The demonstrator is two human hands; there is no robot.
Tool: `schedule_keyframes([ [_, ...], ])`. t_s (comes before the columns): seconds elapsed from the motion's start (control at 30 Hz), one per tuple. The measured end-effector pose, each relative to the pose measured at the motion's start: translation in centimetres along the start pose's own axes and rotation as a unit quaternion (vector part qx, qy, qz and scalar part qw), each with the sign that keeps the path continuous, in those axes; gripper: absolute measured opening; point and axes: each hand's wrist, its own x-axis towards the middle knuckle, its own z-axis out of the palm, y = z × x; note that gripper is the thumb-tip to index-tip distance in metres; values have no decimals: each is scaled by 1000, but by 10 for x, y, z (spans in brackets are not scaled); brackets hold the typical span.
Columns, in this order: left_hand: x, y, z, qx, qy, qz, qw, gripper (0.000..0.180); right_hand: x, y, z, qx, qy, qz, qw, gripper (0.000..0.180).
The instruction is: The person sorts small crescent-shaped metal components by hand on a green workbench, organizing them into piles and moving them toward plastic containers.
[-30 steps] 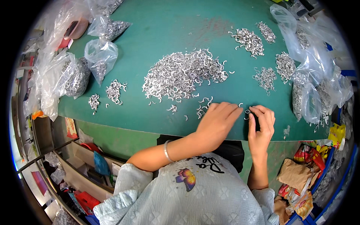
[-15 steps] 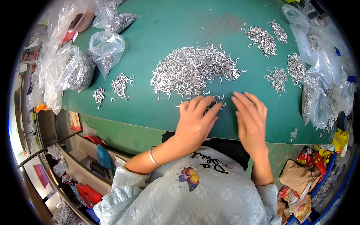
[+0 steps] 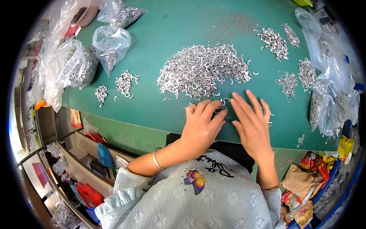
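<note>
A large heap of small silver C-shaped metal pieces (image 3: 202,72) lies on the green tabletop (image 3: 152,38). Just on the near side of it, my left hand (image 3: 203,122) rests on the table with fingers bent and slightly apart. A few loose pieces show in the gap between its thumb and forefinger, and what lies under the palm is hidden. My right hand (image 3: 251,124) is beside it on the right, fingers spread and palm down. Some stray pieces (image 3: 271,118) peek out along its right edge. Neither hand grips anything that I can see.
Two small piles (image 3: 124,84) sit to the left, near plastic bags of metal pieces (image 3: 82,68). Several sorted piles (image 3: 274,44) lie at the right, beside more filled bags (image 3: 324,99). An open drawer (image 3: 91,152) is below left; crumpled packaging (image 3: 303,181) is below right.
My right hand has moved left toward my left hand and spread its fingers. Loose pieces now show at its right side. My left hand has barely moved; the whole view has shifted slightly.
</note>
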Motion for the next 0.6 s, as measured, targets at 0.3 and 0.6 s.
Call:
schedule_keyframes([
  [0.3,-4,-4,-5,4,22,-39,999,40,-2,4,-2,-37,-7,-14,999,53],
  [0.6,-7,-7,-5,17,19,-73,997,41,-18,12,-7,-93,-21,20,995,45],
])
